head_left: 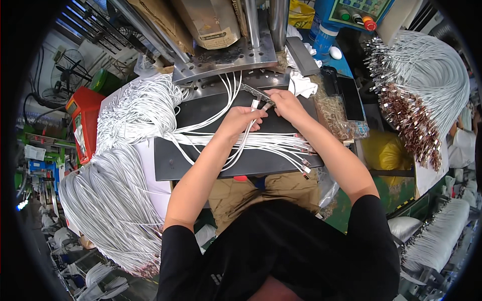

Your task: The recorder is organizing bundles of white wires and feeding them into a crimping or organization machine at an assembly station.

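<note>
My left hand (241,121) pinches a white cable near its pale, flat end (255,104), above a black worktop (201,172). Close beside it, my right hand (287,106) grips one end of a narrow dark metal bar (257,93), which slants up and left toward the machine. Fingers partly cover where the cable and the bar meet. Other white cables (236,86) run up to the machine's lower plate, and their far ends are hidden there. Below my hands, a loose bunch of white cables (271,144) lies across the worktop, with small metal connectors (306,168) at the right.
A press with steel posts (252,25) and a thick plate (226,65) stands right behind my hands. Large cable bundles (113,200) fill the left side, and another (427,75) hangs at the right. A blue control box (346,15) with buttons is at the back right.
</note>
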The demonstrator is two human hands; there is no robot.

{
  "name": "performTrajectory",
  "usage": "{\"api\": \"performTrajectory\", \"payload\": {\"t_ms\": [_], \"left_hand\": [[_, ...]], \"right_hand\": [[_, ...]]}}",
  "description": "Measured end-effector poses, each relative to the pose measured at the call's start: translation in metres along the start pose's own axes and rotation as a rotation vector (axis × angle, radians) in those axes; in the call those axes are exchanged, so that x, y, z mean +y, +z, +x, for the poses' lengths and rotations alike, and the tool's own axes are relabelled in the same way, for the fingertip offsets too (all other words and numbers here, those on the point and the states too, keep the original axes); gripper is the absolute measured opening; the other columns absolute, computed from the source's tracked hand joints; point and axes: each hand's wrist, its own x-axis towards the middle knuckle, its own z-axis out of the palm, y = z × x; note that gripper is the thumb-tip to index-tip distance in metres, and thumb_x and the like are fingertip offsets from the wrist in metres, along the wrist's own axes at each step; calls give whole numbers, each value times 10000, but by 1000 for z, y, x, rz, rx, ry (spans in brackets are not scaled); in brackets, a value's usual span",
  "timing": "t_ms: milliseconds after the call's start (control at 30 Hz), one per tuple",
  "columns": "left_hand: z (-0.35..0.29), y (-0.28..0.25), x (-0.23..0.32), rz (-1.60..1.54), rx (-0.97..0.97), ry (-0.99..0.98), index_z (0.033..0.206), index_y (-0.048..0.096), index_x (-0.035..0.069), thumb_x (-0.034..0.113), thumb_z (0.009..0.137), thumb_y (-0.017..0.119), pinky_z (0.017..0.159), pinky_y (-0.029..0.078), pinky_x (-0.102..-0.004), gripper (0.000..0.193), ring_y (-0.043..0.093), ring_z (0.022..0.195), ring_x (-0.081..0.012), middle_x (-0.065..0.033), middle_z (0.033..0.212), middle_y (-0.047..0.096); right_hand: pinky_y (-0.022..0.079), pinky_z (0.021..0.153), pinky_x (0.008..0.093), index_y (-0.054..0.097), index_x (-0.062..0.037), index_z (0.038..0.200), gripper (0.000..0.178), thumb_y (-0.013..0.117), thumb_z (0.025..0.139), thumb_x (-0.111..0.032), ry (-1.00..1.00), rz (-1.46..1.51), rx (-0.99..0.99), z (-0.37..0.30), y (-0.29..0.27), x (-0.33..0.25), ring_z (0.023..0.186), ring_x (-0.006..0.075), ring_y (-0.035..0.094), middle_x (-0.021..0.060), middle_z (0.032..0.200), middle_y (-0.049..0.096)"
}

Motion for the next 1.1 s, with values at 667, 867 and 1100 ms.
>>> {"api": "performTrajectory", "payload": {"t_ms": [667, 867, 1100], "left_hand": [[1, -6, -2, -35, -41, 44, 998, 741, 7, 215, 940, 647, 571, 441, -219, 235, 533, 592, -77, 12, 784, 617], [-4, -21, -6, -1, 6, 30, 916, 712, 14, 239, 943, 671, 609, 489, -240, 230, 624, 652, -107, -14, 799, 663], [2, -18, -15, 254, 71, 105, 871, 685, 10, 253, 935, 699, 608, 506, -265, 251, 657, 674, -131, -37, 812, 690]], "right_hand": [[504, 792, 292, 692, 0, 1156, 378, 707, 858, -233, -136, -83, -83, -2, -14, 8, 840, 136, 659, 81, 939, 731], [499, 784, 251, 673, -8, 1190, 393, 761, 882, -235, -11, -19, -100, 5, -25, 9, 854, 87, 635, 39, 982, 721], [499, 796, 249, 664, 21, 1186, 456, 800, 859, -266, -64, -161, -220, -7, -22, -4, 873, 101, 641, 54, 992, 726]]}}
